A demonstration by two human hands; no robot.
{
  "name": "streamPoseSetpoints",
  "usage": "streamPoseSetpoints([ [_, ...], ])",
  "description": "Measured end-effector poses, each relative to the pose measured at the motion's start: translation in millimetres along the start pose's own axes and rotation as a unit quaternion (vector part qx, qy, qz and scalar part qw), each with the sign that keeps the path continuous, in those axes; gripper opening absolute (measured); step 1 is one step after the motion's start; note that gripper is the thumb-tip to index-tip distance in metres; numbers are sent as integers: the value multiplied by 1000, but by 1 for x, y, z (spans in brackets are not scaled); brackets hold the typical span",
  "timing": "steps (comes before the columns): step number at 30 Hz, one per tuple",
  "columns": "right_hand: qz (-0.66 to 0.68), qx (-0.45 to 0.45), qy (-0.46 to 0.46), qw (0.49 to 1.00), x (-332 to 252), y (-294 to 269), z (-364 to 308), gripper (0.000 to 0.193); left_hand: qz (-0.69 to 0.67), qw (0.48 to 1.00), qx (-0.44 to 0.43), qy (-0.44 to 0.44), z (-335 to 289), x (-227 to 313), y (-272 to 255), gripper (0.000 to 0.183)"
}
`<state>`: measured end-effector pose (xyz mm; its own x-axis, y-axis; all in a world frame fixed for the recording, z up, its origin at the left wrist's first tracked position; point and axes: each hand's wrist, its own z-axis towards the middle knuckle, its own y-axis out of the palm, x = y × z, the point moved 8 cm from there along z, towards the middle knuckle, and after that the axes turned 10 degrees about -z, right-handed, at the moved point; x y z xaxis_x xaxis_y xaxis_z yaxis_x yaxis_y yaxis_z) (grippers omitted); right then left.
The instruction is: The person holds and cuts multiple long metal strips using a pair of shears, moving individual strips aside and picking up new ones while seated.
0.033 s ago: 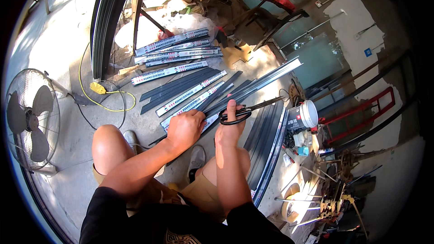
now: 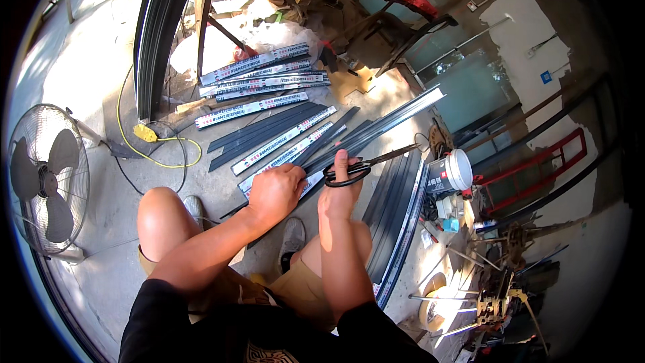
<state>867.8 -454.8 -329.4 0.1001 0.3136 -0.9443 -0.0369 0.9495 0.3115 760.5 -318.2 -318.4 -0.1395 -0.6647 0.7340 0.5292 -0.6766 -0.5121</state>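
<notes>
My left hand (image 2: 275,193) is closed round the near part of several long, dark metal strips (image 2: 396,118), whose shiny ends slant up to the right. Beside it, my right hand (image 2: 338,200) has black-handled scissors (image 2: 387,156) hooked on it, thumb up. The blades point right, away from the strips in my left hand. Whether the right fingers also touch the strips is hidden. Under and beyond my hands, strips with white printed film (image 2: 284,140) and bare dark strips (image 2: 262,126) lie on the floor.
At the left stands a fan (image 2: 48,181), near a yellow cord with a socket block (image 2: 144,132). More film-covered strips (image 2: 255,60) are piled ahead. Dark strips (image 2: 393,195) lie by my right knee, near a white bucket (image 2: 459,169). Tall dark profiles (image 2: 161,33) lean upright at the upper left.
The strips' far ends and the scissors have shifted very slightly left. Both hands keep their hold.
</notes>
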Motion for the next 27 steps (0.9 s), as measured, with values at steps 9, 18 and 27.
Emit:
streamPoseSetpoints([
  [9,1,-71,60,996,34,7,-17,30,-116,992,51,-15,18,22,-15,25],
  [18,17,-100,54,993,42,9,-17,32,-247,967,23,-62,19,17,-17,47],
  [27,17,-107,56,993,43,11,-16,30,-568,809,-33,-147,17,0,2,60],
])
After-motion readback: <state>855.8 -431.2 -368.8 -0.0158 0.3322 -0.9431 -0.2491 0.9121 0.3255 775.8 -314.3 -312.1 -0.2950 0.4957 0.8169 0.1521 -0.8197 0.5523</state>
